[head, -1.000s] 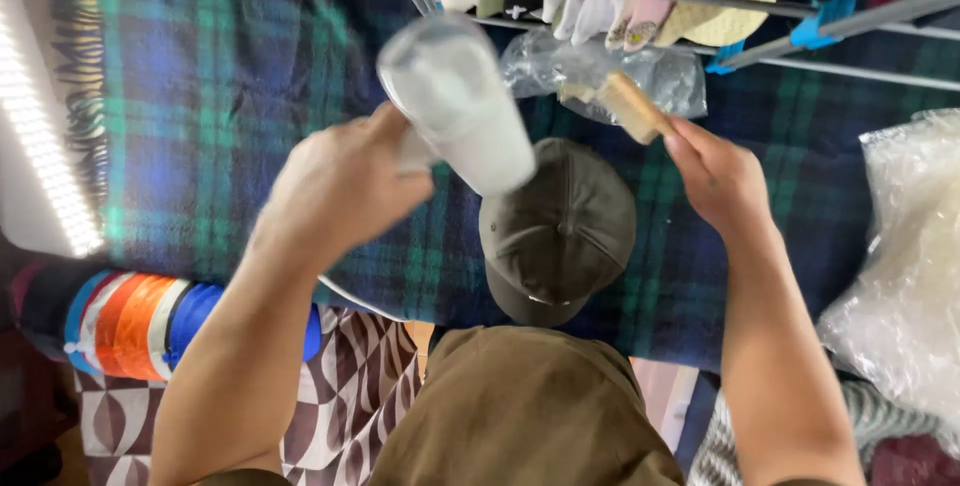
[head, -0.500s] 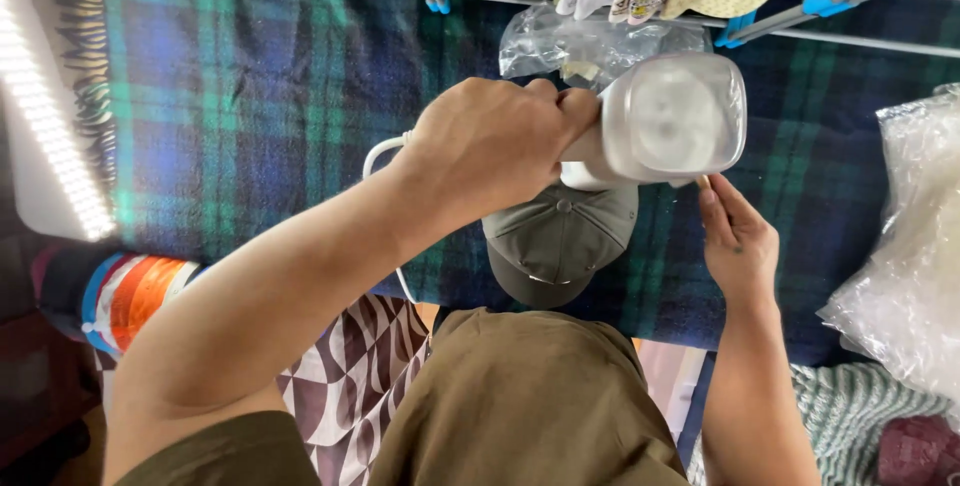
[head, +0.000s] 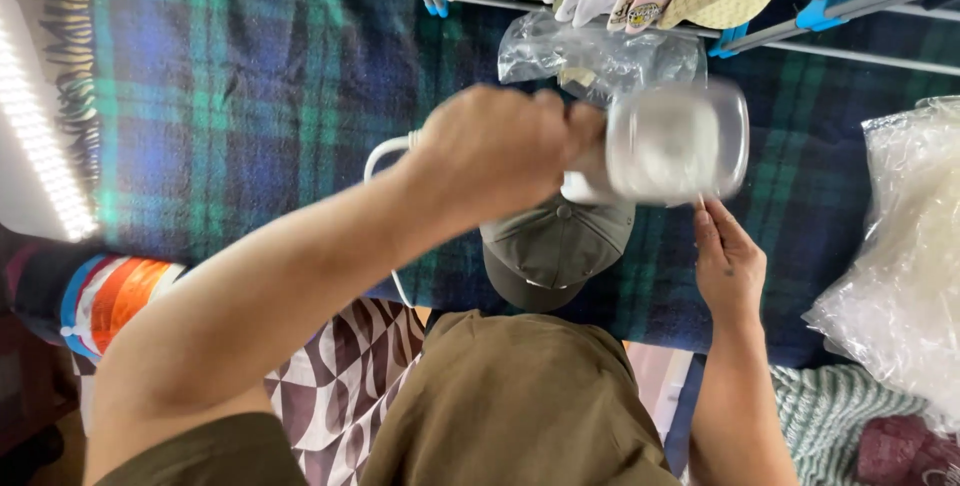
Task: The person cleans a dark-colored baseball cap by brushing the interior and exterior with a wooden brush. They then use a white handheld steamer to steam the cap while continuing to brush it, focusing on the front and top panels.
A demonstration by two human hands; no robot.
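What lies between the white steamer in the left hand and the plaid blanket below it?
In the head view, an olive green cap lies under the steamer, on the plaid blanket.

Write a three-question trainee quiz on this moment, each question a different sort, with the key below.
1. True or false: the left hand grips the white handheld appliance with the translucent tank.
2. What lies on the blue-and-green plaid blanket under that appliance? A) an olive-green cotton cap B) a red shoe C) a glass bottle
3. Fill in: the right hand rests beside the cap, palm down, holding ______.

Key
1. True; the appliance is blurred by motion.
2. A, the olive-green cotton cap.
3. Nothing visible; its fingers lie straight, near the appliance's lower edge.
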